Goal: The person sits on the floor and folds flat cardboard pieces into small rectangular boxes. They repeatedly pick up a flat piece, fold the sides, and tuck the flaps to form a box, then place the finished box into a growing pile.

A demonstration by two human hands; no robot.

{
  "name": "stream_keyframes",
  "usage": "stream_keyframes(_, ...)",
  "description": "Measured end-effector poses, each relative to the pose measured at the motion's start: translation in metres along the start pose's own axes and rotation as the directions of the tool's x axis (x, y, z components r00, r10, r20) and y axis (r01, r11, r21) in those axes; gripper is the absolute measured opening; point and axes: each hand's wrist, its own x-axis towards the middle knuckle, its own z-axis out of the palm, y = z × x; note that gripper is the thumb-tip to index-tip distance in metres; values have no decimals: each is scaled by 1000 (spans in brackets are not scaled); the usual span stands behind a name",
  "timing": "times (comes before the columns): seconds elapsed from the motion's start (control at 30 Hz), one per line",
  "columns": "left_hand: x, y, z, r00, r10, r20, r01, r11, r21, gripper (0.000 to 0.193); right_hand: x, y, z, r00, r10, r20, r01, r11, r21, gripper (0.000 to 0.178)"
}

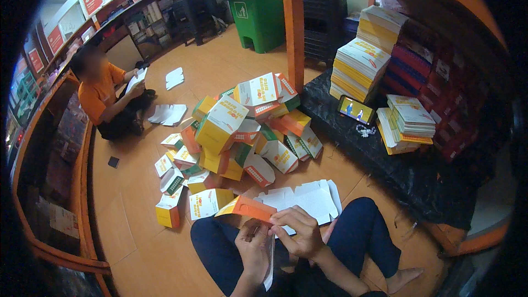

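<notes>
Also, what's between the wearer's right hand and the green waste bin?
Head view, outward from the right hand: flattened white cardboard, a heap of folded cartons, then orange tiled floor before the green waste bin.

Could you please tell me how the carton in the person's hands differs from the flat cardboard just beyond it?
The carton is held up, while the flat cardboard lies beyond it. The carton shows orange and yellow; the flat cardboard shows white. The carton is partly folded; the flat cardboard is spread out.
</notes>
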Motion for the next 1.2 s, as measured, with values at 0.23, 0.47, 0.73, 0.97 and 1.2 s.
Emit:
stream_keyframes(0.23, 11, 0, -7, 999, -35, 30, 36, 998, -58, 39, -1, -10, 3, 991, 99, 91, -92, 993, -73, 39)
stream_keyframes(0.47, 16, 1, -28, 976, 216, -38, -216, 976, 14, 34, -24, 9, 7, 948, 312, 63, -307, 948, -87, 31)
stream_keyframes(0.73, 6, -34, -37, 602, 258, 756, -796, 125, 592, 58, -28, 17, -9, 861, 416, -294, -428, 903, 23, 18)
stream_keyframes(0.97, 9, -49, -47, 718, 477, 508, -685, 354, 636, 32, -18, -13, -11, 917, 358, -174, -354, 934, 57, 18)
stream_keyframes(1.2, 7, -34, -36, 952, 147, 267, -300, 610, 734, 24, -8, -29, -18, 967, 255, 17, -254, 956, 149, 32)
